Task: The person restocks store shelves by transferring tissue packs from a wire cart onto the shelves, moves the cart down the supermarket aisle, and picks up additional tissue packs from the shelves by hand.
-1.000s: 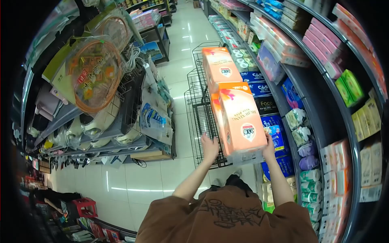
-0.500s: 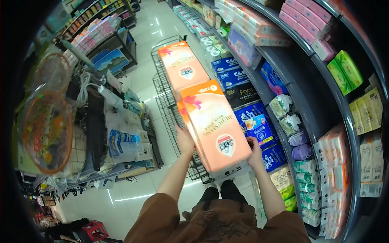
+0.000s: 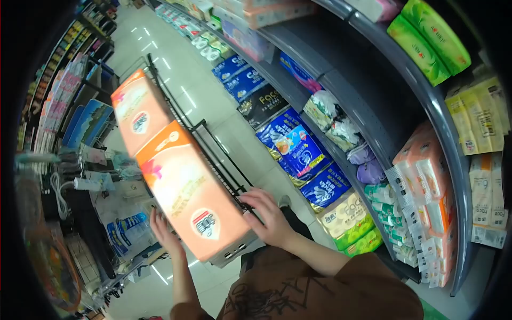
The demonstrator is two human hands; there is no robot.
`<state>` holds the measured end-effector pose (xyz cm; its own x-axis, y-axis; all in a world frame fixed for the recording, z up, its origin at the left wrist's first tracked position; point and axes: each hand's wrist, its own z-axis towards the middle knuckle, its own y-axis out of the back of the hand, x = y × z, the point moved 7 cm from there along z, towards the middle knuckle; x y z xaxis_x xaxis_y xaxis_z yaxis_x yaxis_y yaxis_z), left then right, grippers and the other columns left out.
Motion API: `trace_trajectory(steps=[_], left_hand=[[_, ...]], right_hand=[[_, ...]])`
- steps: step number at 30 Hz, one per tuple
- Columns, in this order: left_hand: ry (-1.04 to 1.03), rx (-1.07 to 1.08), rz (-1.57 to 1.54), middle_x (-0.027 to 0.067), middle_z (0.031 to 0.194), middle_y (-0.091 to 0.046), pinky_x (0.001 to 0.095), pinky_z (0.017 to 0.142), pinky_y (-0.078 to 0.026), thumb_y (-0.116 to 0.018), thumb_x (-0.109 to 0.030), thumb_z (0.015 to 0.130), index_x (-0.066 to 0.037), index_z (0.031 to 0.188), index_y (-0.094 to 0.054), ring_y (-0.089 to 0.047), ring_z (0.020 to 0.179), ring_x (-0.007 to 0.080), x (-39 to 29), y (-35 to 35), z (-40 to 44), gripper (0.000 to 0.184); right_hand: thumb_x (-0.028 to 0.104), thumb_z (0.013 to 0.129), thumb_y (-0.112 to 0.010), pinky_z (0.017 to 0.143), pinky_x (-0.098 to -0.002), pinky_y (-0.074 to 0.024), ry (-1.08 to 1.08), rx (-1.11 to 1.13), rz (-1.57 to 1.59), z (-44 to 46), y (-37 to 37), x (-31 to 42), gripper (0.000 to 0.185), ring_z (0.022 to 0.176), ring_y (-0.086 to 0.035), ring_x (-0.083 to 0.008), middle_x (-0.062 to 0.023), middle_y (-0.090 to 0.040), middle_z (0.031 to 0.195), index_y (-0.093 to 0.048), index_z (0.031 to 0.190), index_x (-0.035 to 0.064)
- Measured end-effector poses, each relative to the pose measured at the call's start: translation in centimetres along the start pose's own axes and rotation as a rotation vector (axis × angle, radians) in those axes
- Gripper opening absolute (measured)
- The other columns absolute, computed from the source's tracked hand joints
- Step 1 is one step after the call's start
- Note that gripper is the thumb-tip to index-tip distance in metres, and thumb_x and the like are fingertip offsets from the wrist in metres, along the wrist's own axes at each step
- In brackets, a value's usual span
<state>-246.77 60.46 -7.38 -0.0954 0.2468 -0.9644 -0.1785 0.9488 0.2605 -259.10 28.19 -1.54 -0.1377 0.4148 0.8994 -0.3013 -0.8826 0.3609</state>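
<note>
Two peach-and-orange tissue packs sit in line on a black wire cart. The nearer tissue pack lies large in front of me, and the farther tissue pack is behind it. My left hand is beside the nearer pack's left side, fingers stretched out and nothing in them. At the pack's lower right edge is my right hand, its fingers spread over the cart's side bar. Whether the fingertips touch the bar or the pack I cannot tell.
To the right, curved grey shelves hold tissue packs. Blue Vinda packs and green packs line the bottom along the aisle. A display of hanging goods stands close on the left. Tiled floor runs between cart and shelves.
My view has swung right, so cart and packs appear farther left. Both hands have come off the nearer pack's sides; the right one now has its fingers spread by the cart's bar.
</note>
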Motion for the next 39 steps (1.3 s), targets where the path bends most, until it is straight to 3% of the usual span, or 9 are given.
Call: trace_trajectory(steps=[3,11,18,21,24,26,30,35,39], left_hand=[[0.234,0.180,-0.283,0.0162,0.143,-0.045,0.0371,0.109,-0.036,-0.032,-0.036,0.105,0.003,0.141,-0.038,-0.047,0.129,0.0258,-1.2,-1.9,-6.1,0.054],[0.415,0.019,-0.018,0.0232,0.138,-0.043,0.0493,0.100,-0.045,-0.049,-0.042,0.092,0.003,0.142,-0.033,-0.048,0.126,0.0352,0.4,1.8,-12.9,0.069],[0.338,0.482,0.246,0.0296,0.143,-0.034,0.0508,0.104,-0.038,-0.052,-0.053,0.086,0.005,0.142,-0.034,-0.041,0.131,0.0403,-4.4,-7.2,-16.6,0.083],[0.100,0.772,0.250,0.0323,0.145,-0.030,0.0515,0.106,-0.035,-0.054,-0.058,0.083,0.006,0.143,-0.034,-0.038,0.133,0.0424,-8.1,-14.5,-15.5,0.089],[-0.219,0.923,0.128,0.0350,0.147,-0.026,0.0522,0.108,-0.032,-0.055,-0.063,0.081,0.007,0.143,-0.035,-0.035,0.135,0.0446,-11.6,-22.7,-13.7,0.096],[-0.399,0.920,-0.070,0.0348,0.151,-0.022,0.0520,0.108,-0.032,-0.049,-0.060,0.087,0.001,0.145,-0.035,-0.034,0.137,0.0455,-13.9,-27.5,-13.8,0.085],[-0.196,0.886,-0.263,0.0292,0.147,-0.032,0.0457,0.104,-0.040,-0.044,-0.041,0.097,-0.002,0.137,-0.044,-0.044,0.130,0.0382,-13.0,-30.6,-17.4,0.057],[-0.323,1.167,-0.017,0.0214,0.139,-0.045,0.0409,0.100,-0.045,-0.055,-0.001,0.091,-0.002,0.122,-0.058,-0.052,0.123,0.0343,-11.3,-31.5,-21.9,0.032],[-0.217,1.252,0.018,0.0168,0.133,-0.052,0.0361,0.095,-0.049,-0.055,0.003,0.091,-0.004,0.115,-0.063,-0.056,0.119,0.0306,-8.3,-31.1,-23.6,0.026]], right_hand=[[0.028,0.092,-0.060,0.104,-0.0450,-0.0375,-0.043,0.100,0.175,1.3,-0.5,-0.7,0.053,0.122,-0.046,-0.0366,-0.0205,-0.049,0.127,-0.049,0.130,-0.0066],[0.047,0.085,-0.066,0.112,-0.0477,-0.0279,-0.171,0.376,0.371,0.2,-1.5,-1.4,0.081,0.135,-0.032,-0.0447,-0.0275,-0.032,0.144,-0.038,0.143,-0.0017],[0.021,0.080,-0.077,0.113,-0.0399,-0.0280,-0.441,0.328,0.986,-3.2,4.3,-4.4,0.111,0.140,-0.030,-0.0257,-0.0193,-0.029,0.149,0.004,0.153,0.0017],[0.016,0.077,-0.080,0.109,-0.0359,-0.0343,-0.752,0.462,1.152,-5.3,7.2,-7.7,0.091,0.129,-0.042,-0.0180,-0.0108,-0.045,0.139,-0.024,0.147,0.0015],[0.012,0.075,-0.079,0.106,-0.0361,-0.0393,-0.848,0.137,1.013,-8.8,12.3,-10.8,0.077,0.124,-0.049,-0.0190,-0.0099,-0.054,0.131,-0.039,0.139,-0.0010],[0.016,0.076,-0.077,0.105,-0.0380,-0.0409,-0.720,-0.137,0.997,-10.8,15.8,-12.8,0.072,0.124,-0.051,-0.0227,-0.0109,-0.055,0.129,-0.043,0.137,-0.0012],[0.042,0.083,-0.067,0.102,-0.0432,-0.0431,-0.434,-0.894,0.867,-11.7,23.9,-14.0,0.075,0.121,-0.053,-0.0312,-0.0148,-0.054,0.129,-0.041,0.139,0.0002],[0.047,0.091,-0.056,0.101,-0.0464,-0.0417,-0.140,-0.608,1.550,-7.5,20.4,-14.0,0.077,0.120,-0.051,-0.0360,-0.0207,-0.046,0.138,-0.031,0.145,-0.0021],[0.040,0.090,-0.058,0.095,-0.0445,-0.0455,-0.373,-0.553,0.965,-6.4,18.1,-14.6,0.072,0.118,-0.052,-0.0367,-0.0191,-0.048,0.135,-0.034,0.143,-0.0021]])
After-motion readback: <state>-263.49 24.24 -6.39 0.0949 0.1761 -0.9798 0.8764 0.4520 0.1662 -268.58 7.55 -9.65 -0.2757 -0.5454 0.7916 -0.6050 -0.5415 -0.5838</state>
